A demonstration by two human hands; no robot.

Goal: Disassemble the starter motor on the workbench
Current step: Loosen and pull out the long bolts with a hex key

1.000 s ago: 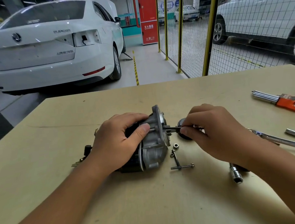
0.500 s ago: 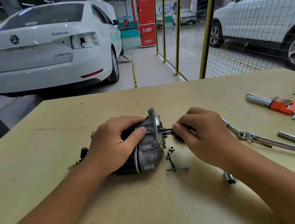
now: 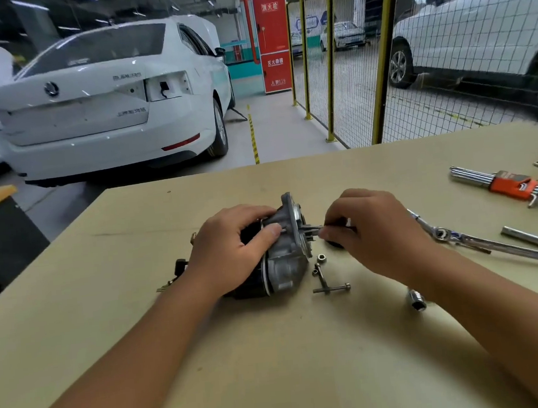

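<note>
The starter motor (image 3: 285, 261) lies on its side in the middle of the workbench (image 3: 275, 366), its grey cast end housing facing right and its black body to the left. My left hand (image 3: 229, 252) grips the motor from above, thumb against the housing. My right hand (image 3: 371, 230) pinches a thin bolt (image 3: 310, 228) sticking out of the housing face. A black round part lies partly hidden under my right hand. A loose nut (image 3: 321, 258) and two removed bolts (image 3: 330, 289) lie just right of the housing.
A socket (image 3: 417, 300) lies near my right forearm. A long ratchet wrench (image 3: 479, 244), an extension bar (image 3: 531, 239) and an orange hex key set (image 3: 506, 184) lie at the right. Beyond the bench's far edge are white cars and a yellow mesh fence.
My head has shifted, so the scene sits slightly differently in the frame. My right hand's fingers have moved a little on the bolt at the housing; my left hand keeps its hold on the motor.
</note>
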